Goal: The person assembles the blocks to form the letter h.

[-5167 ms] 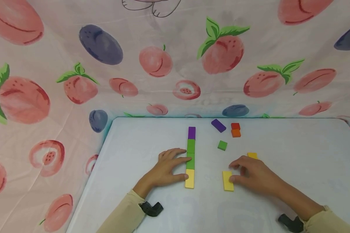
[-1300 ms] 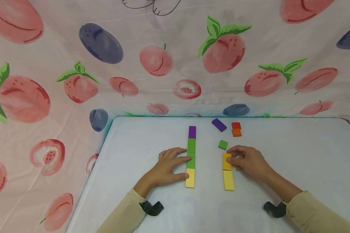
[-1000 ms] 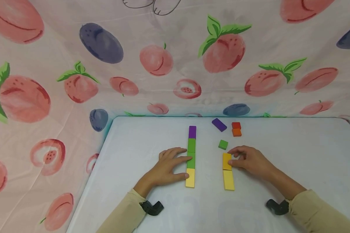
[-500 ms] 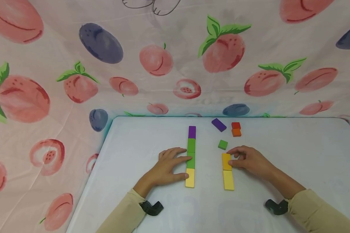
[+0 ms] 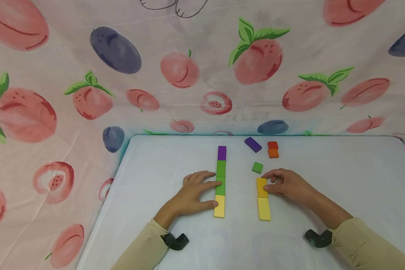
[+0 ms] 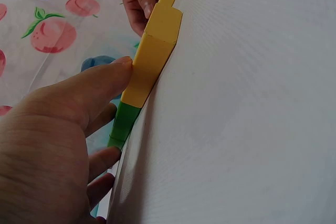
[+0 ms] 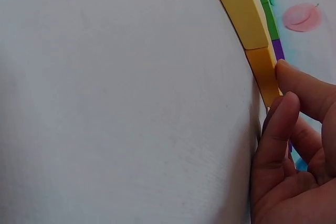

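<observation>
The amber block (image 5: 261, 187) lies flat on the bench (image 5: 351, 172), its long axis pointing away from you, near end set against a lemon-yellow block (image 5: 264, 210) that runs almost the same way. Your right hand (image 5: 290, 185) pinches it at the far right corner: thumb against the right side, index finger at the far end, fingers curled close together. Your left hand (image 5: 189, 197) has its fingers spread, thumb touching a pale yellow block (image 5: 220, 210), index finger touching the nearer green block (image 5: 221, 190). These two stand end to end with a farther green block (image 5: 221, 168) and a far-end purple block (image 5: 222, 153), in one line pointing away. Beyond the amber block lie a small green block (image 5: 257, 167), a slanted purple block (image 5: 253, 144), and an orange block (image 5: 273, 153) touching a red block (image 5: 272, 145).
</observation>
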{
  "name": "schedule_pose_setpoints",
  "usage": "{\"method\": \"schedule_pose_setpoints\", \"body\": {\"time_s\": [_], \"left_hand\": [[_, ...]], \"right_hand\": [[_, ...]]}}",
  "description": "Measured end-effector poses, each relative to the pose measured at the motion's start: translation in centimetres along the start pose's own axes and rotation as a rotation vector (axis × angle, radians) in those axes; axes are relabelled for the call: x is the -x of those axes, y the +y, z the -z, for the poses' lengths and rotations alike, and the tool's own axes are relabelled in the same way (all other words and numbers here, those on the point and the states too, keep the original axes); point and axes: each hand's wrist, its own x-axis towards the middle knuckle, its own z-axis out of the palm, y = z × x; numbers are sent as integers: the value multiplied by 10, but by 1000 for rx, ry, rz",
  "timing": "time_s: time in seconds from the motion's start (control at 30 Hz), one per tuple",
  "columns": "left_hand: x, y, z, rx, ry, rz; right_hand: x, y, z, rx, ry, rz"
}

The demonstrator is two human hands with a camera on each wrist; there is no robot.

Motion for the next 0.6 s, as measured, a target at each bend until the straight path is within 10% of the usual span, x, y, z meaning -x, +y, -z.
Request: {"method": "schedule_pose_setpoints", "body": {"time_s": [0.6], "left_hand": [[1, 2, 1, 3, -2, 10]], "right_hand": [[2, -3, -2, 6, 19, 8]]}}
